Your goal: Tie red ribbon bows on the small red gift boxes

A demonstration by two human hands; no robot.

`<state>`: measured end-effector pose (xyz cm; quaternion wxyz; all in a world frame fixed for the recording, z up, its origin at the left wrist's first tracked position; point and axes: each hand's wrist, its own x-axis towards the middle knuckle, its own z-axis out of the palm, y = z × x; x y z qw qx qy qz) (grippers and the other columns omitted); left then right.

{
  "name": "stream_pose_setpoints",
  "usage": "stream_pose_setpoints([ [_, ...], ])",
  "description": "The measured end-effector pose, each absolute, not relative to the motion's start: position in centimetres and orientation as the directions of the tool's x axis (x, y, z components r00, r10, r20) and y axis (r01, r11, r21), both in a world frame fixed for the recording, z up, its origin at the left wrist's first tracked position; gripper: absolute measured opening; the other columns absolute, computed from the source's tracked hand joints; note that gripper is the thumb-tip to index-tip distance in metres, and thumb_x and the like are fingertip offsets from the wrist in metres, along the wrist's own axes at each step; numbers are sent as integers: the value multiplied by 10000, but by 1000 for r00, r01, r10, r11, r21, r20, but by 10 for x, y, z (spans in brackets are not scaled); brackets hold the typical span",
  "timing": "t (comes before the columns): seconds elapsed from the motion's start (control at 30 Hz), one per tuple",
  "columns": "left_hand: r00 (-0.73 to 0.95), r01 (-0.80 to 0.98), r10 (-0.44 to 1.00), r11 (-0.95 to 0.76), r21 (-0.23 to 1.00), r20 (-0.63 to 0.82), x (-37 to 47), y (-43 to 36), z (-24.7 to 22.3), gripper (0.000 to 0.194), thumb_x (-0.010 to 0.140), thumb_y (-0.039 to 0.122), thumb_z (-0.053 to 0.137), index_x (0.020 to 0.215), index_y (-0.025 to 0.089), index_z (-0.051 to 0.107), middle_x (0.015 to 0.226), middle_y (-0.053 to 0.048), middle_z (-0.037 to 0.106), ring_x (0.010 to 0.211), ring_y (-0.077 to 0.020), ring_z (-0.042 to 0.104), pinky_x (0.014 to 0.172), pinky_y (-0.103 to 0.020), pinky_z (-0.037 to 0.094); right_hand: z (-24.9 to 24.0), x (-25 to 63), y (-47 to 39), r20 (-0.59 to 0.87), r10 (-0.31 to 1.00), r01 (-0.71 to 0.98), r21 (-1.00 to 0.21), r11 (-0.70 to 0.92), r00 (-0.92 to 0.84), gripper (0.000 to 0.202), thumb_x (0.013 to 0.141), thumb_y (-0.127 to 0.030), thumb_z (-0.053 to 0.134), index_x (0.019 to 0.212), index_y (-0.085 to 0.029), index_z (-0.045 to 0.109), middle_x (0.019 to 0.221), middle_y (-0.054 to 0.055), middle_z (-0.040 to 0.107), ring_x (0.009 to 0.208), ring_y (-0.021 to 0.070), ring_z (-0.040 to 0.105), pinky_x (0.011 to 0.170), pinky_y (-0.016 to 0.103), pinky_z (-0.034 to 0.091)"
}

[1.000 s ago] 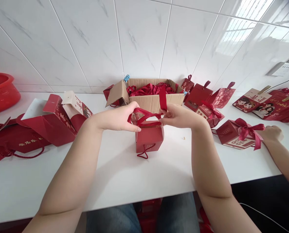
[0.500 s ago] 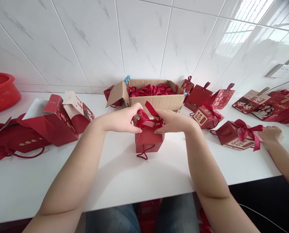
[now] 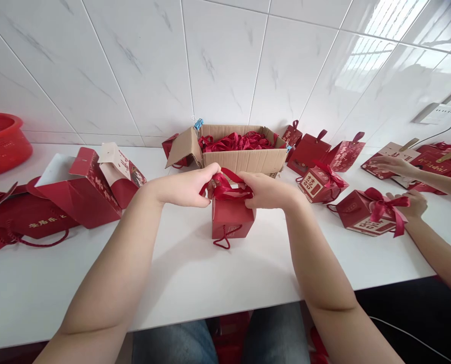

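A small red gift box (image 3: 233, 220) stands upright on the white table in front of me, a twisted cord handle hanging down its near side. Red satin ribbon (image 3: 227, 191) lies in loops across its top. My left hand (image 3: 195, 187) grips the ribbon at the left, fingers closed and partly hidden behind it. From the right, my right hand (image 3: 265, 191) pinches the ribbon too, thumb toward the box's top edge. Just behind the hands sits a cardboard box (image 3: 244, 159) heaped with more red ribbon.
Left are larger red gift boxes (image 3: 81, 197) and a red plastic basket (image 3: 5, 146). Right are a box with a tied bow (image 3: 365, 212), another bowed box (image 3: 320, 184) and flat printed cards (image 3: 388, 156). A co-worker's hands (image 3: 411, 205) are at the far right.
My hands have drawn the ribbon lower and flatter over the box top; the end that stuck up has dropped. A co-worker's second hand has come in over the cards at right.
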<state>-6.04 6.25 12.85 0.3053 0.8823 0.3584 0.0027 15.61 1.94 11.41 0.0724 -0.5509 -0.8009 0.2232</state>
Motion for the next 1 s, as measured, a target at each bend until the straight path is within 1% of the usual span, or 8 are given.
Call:
stream_pose_setpoints([
  [0.1,725,657,653,-561,503,-219,-54,65,124,293,680,196,572,894,239,376,774,13,512,623,-151,482,517,-274,357,111,153,21,-134,917,865,-407,294,-375,260,641,-141,536,861,-231,430,850,20,606,654,160,531,455,250,332],
  [0.2,745,632,632,-565,531,-215,-49,66,122,247,672,200,566,828,231,376,760,15,502,630,-148,485,513,-268,351,109,151,23,-144,912,863,-406,300,-385,243,639,-153,551,825,-229,414,821,19,600,647,157,521,465,251,325],
  [0.4,723,646,656,-530,549,-218,-43,65,117,256,687,197,554,852,236,363,718,27,491,614,-147,476,506,-264,335,105,146,25,-123,912,850,-427,307,-391,220,664,-203,597,816,-224,440,838,17,612,670,153,528,479,250,344],
  [0.6,673,667,717,-483,567,-181,-44,67,112,367,694,317,644,919,237,366,911,-15,582,765,-187,598,560,-274,425,111,161,24,-91,891,693,-664,279,-446,247,788,-392,630,917,-211,521,872,23,657,706,156,637,550,260,481],
  [0.73,628,703,748,-427,569,-214,-52,67,121,417,697,436,687,924,225,408,949,-44,639,842,-221,645,603,-291,461,116,174,21,-44,923,622,-751,221,-382,242,825,-383,626,973,-211,543,935,33,675,758,163,687,645,286,568],
  [0.8,635,672,735,-371,640,-240,-57,65,128,408,722,478,675,938,213,452,994,-60,662,886,-222,661,662,-302,492,118,176,20,-43,934,571,-801,180,-355,215,860,-394,586,950,-203,548,929,34,662,828,172,699,710,295,596],
  [0.9,659,579,698,-231,782,-281,-64,61,136,407,772,544,615,975,202,533,1096,-86,673,1001,-237,654,734,-315,528,119,175,19,-48,930,476,-868,142,-365,287,883,-475,539,915,-191,567,960,41,646,928,179,689,808,301,604],
  [1.0,663,556,671,-142,819,-333,-68,58,138,407,768,566,603,917,188,615,1111,-104,675,1069,-266,626,736,-318,548,117,174,21,-85,940,436,-897,72,-331,372,881,-553,503,903,-186,565,1005,58,648,933,181,689,811,302,605],
])
